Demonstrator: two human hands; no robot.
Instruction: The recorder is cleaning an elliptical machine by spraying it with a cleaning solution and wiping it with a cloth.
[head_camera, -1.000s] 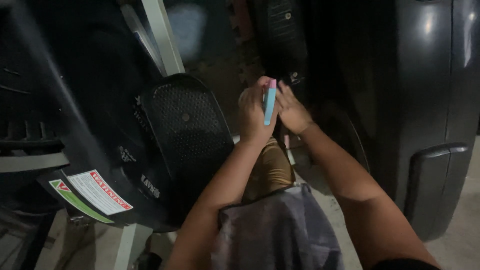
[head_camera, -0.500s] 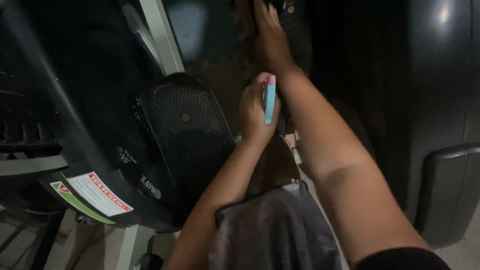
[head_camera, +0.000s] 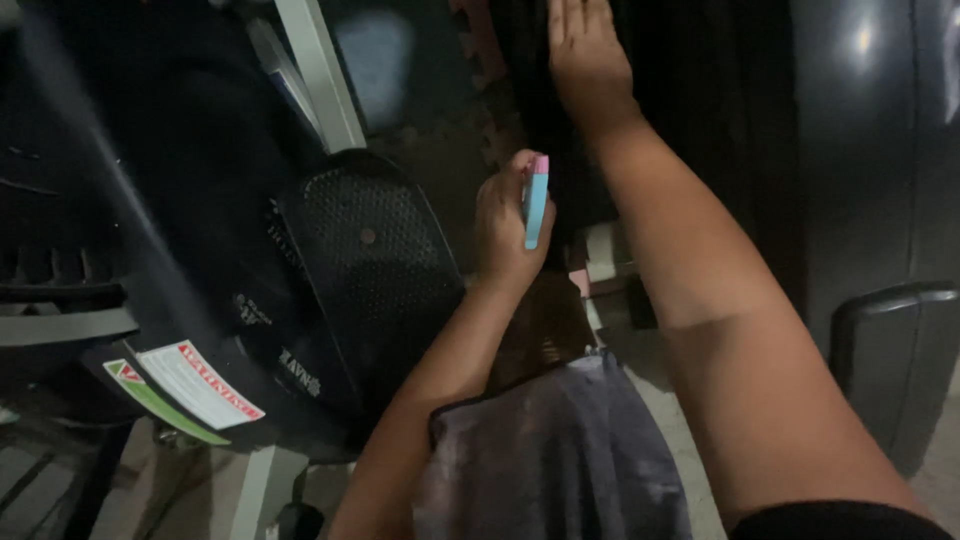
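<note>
L hand (head_camera: 505, 225) fingers closed round upright blue pen w/ pink cap (head_camera: 536, 203), R hand (head_camera: 585, 55) flat, fingers extended, gripping nothing, on dark panel (head_camera: 690, 110), black perforated pedal (head_camera: 365, 265) left of L hand

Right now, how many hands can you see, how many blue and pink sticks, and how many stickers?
Hands: 2, the left hand and the right hand
Blue stick with a pink tip: 1, held in the left hand
Stickers on the dark machine: 2, a white and red sticker and a green sticker
Total: 5
</note>
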